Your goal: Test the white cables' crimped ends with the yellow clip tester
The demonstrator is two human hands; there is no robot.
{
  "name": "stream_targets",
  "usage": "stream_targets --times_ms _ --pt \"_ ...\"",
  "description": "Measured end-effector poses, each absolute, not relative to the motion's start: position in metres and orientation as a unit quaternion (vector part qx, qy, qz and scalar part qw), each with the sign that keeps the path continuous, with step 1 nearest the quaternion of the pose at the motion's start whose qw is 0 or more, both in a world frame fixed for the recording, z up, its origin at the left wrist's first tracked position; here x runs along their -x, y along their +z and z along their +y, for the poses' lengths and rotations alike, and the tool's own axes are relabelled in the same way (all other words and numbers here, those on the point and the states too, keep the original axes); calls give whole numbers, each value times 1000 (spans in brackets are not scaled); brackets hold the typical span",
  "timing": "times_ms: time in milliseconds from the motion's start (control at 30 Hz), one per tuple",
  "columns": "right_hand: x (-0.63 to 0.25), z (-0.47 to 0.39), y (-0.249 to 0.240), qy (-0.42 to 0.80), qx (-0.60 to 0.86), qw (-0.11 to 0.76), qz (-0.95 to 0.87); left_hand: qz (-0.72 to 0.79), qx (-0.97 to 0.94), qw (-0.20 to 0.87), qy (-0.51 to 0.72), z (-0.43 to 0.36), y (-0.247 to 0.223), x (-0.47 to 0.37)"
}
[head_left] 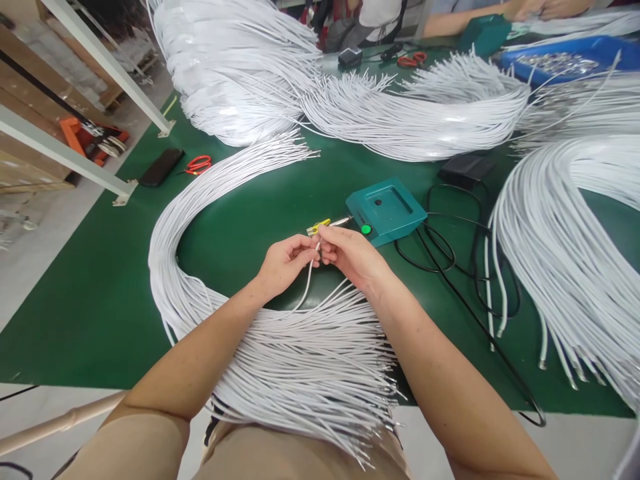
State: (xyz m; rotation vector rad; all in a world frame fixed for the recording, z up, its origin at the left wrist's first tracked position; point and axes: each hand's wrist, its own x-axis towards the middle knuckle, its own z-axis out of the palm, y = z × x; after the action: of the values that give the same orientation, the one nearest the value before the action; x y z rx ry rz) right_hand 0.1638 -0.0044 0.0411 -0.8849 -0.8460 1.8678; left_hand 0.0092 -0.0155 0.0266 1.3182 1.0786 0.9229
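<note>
My left hand [286, 265] pinches a single white cable [307, 283] near its end, with thumb and fingers pressed together. My right hand [353, 257] is closed around the same cable's tip, right against the left fingertips; the tip itself is mostly hidden. Just beyond the fingers, a yellow clip-like piece [320, 227] sits on a metal rod coming out of a teal box [387, 208] with a green button. Under my forearms lies a large bundle of white cables [310, 347], curving round to the left, its loose ends near my lap.
Big coils of white cable [235, 67] stand at the back, and another bundle [565, 247] lies at right. Red-handled cutters [199, 165] rest near a black phone [163, 167]. Black cords [450, 257] loop right of the box. A co-worker's hands [545, 8] are beyond a blue tray [610, 53].
</note>
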Motion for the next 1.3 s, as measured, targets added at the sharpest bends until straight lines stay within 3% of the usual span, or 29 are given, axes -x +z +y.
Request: stream_targets --times_ms 267,533,667,767,933,1133,1300 --pt "-166 -5 39 703 393 460 -374 477 -546 557 405 -15 29 -6" --pt "-159 -11 34 378 522 463 -609 441 -515 594 434 -14 29 -7" --pt "-157 -15 32 121 517 361 -767 395 -452 683 416 -13 30 -4" --pt "-159 -12 34 15 480 275 -833 397 -407 717 403 -10 30 0" --pt "-177 14 43 -29 474 216 -853 470 -444 637 420 0 22 5" --pt "-187 48 48 -20 443 69 -894 532 -496 551 408 8 14 6" --pt "-186 51 47 -4 433 79 -898 549 -504 530 405 11 9 6"
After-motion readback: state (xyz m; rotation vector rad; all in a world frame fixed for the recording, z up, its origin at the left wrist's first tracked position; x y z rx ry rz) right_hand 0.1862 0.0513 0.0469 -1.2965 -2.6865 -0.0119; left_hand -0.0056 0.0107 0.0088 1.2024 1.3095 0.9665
